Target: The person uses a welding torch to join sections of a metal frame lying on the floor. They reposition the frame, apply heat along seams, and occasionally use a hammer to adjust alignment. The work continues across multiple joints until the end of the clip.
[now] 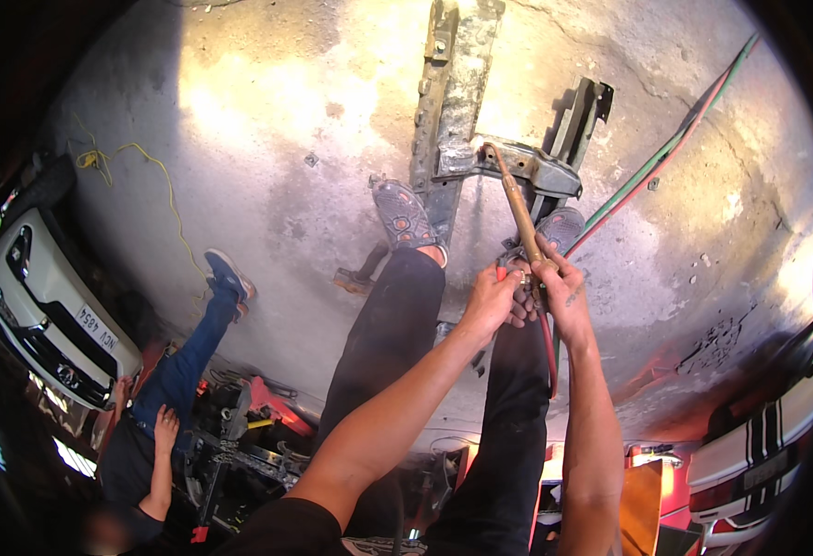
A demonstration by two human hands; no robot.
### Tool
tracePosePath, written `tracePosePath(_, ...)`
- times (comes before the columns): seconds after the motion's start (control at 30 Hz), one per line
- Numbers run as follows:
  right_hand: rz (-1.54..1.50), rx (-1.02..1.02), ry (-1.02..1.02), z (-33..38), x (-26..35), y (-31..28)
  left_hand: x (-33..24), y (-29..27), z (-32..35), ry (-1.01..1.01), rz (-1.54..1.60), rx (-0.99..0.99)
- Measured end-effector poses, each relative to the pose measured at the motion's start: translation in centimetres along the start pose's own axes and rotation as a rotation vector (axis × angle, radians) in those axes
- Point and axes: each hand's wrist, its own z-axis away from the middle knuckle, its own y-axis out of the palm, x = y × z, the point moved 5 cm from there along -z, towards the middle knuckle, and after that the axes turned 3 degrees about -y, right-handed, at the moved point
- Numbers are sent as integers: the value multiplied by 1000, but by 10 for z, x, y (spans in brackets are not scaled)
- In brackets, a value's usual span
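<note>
My right hand [559, 285] is wrapped round the handle end of a brass gas torch [518, 206]. The torch's bent copper tip points away from me, at a bracket on a worn steel frame piece [462, 102] lying on the floor. My left hand [496, 298] is closed at the valve end of the torch, with a bit of red showing by its fingers; exactly what they pinch is partly hidden. A red hose [548, 357] hangs below my hands. My shoes stand either side of the frame's lower end, the right one partly behind the torch.
Green and red hoses [657, 167] run from my right foot to the upper right. A metal channel [576, 130] lies beside the frame. At left are a white car front [54, 306], a yellow cord [167, 185] and a seated person [161, 408]. A red jack [277, 405] lies nearby.
</note>
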Motion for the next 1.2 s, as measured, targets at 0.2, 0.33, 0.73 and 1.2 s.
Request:
tracePosePath(0.2, 33, 17, 9, 3, -4, -1, 3, -2, 0, -23, -17, 6)
tracePosePath(0.33, 50, 21, 23, 4, -8, -3, 4, -1, 1, -56, -54, -13)
tracePosePath(0.73, -10, 20, 49, 8, -17, 0, 16, -7, -6, -61, -86, -81)
tracePosePath(1.2, -23, 21, 51, 11, -36, 3, 21, -13, -22, 158, -33, -100)
